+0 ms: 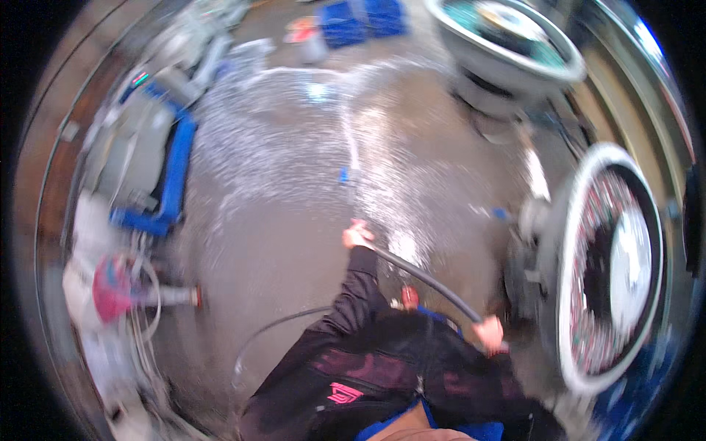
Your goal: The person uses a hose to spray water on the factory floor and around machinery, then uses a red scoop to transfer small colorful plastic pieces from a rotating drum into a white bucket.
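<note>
Clasping grey hose (425,275), curled left hand (358,235) and right hand (489,334); open wet floor (272,246) beside white-rimmed tub (566,323)

The scene is moderately lit but uneven. White glare streaks the wet floor (272,246) near the middle, with a bluish bright spot farther up, and a strip of light (646,37) glows at the upper right rim. Blur smears the blue crates (360,22), the round tub (634,253) and, less strongly, the left hand (358,234) and right hand (489,335). The black jacket (382,375) loses detail in shadow. Straight edges bend toward the rim, and the corners are black.
</note>
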Demonstrator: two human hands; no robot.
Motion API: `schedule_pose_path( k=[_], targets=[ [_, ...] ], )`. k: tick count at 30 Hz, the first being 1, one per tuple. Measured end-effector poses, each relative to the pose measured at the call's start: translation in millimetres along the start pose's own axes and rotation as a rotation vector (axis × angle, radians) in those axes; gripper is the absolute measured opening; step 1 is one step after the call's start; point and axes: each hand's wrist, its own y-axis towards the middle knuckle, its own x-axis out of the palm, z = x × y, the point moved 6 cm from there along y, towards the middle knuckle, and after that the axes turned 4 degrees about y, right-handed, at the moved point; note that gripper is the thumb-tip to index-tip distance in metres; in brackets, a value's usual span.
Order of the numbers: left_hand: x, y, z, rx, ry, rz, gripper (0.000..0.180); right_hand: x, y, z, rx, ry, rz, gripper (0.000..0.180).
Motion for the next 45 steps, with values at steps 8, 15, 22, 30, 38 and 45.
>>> schedule_pose_path(
  k=[8, 15, 22, 30, 38, 45],
  targets=[
    [-29.3, 89.4, -1.2, -0.341, 0.109, 0.004, 0.018, -7.0, -3.5, -79.0, 0.074, -0.005, -0.222, 0.037],
    [-34.3, 158.3, 91.2, -0.051, -0.037, 0.099, 0.015, 3.4, 38.3, -177.9, -0.017, 0.072, -0.224, 0.042],
    [-35.9, 214.2, 171.9, -0.079, 0.022, 0.017, 0.015, 27.1, 54.2, -269.8, -0.110, 0.012, -0.251, 0.042],
    [-27.5, 272.1, 231.5, 0.025, -0.043, -0.081, 0.014, 29.4, 88.9, -339.9, -0.216, 0.061, -0.198, 0.041],
    [19.5, 318.3, 237.9, -0.032, -0.021, -0.036, 0.013, 36.3, 161.9, -376.8, -0.241, 0.005, -0.276, 0.047],
    [88.7, 370.1, 227.1, -0.122, -0.013, -0.052, 0.016, 11.1, 244.7, -404.5, -0.237, 0.025, -0.345, 0.047]
  ],
)
